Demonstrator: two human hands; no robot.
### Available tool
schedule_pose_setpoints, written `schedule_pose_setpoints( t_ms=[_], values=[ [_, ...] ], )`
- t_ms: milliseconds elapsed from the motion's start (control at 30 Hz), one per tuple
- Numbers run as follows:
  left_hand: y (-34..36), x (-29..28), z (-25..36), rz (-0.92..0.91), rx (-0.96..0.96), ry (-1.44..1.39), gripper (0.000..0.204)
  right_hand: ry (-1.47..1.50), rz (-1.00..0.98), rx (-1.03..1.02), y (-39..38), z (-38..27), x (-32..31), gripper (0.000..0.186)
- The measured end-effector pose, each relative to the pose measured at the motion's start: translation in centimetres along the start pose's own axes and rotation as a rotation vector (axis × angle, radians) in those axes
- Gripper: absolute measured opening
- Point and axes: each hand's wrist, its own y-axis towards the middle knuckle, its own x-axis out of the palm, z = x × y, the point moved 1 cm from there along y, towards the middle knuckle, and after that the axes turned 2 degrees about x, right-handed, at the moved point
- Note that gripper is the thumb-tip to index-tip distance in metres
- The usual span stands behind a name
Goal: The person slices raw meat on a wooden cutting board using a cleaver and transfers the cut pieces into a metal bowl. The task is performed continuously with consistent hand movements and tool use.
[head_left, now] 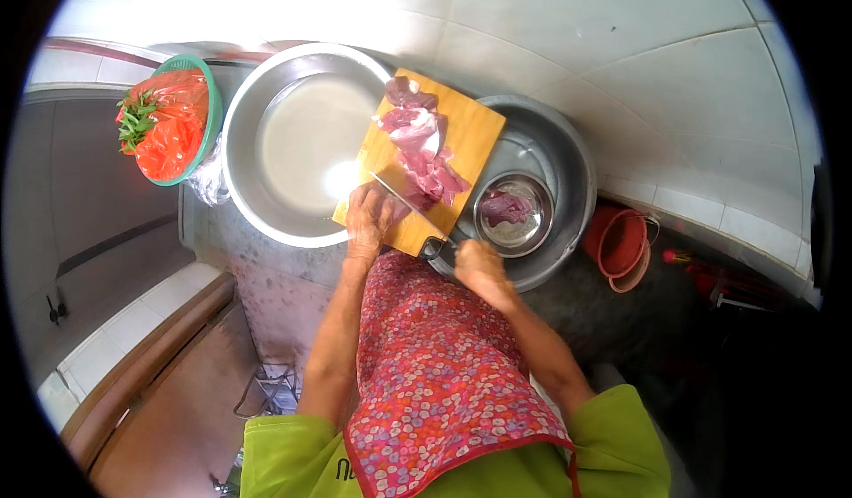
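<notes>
A wooden cutting board (479,130) rests across the rims of two metal basins, tilted in the view. Several pieces of raw red meat (430,174) with some white fat lie in a row along it. My right hand (481,265) is closed around the handle of a knife (410,208), whose blade slants over the near part of the board beside the meat. My left hand (366,220) is at the board's near left corner, its fingers bent down on a piece of meat close to the blade. The fingertips are partly hidden.
The left basin (238,156) holds cloudy water. Inside the right basin (577,174) stands a small metal bowl (543,223) with cut meat. A green basket (213,112) with a red plastic bag and green leaves is far left; a red bucket (621,242) stands right, near the tiled wall (674,98).
</notes>
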Motion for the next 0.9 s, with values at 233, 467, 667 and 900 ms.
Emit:
schedule_pose_setpoints(
  t_ms=[233,467,667,900],
  values=[
    [-0.6,-0.6,1.0,0.081,0.011,-0.014,0.023,0.159,0.150,-0.073,-1.6,-0.5,-3.3,0.019],
    [-0.4,-0.2,1.1,0.014,0.080,0.050,0.025,0.026,0.137,-0.148,-4.0,-1.2,-1.5,0.015],
    [-0.3,-0.4,1.1,0.011,0.078,0.036,0.032,-0.036,0.042,-0.132,-4.9,-2.0,-1.7,0.016],
    [-0.4,-0.2,0.9,-0.006,0.070,0.013,0.036,-0.032,0.052,-0.111,-4.9,-1.7,-1.5,0.015]
  ],
)
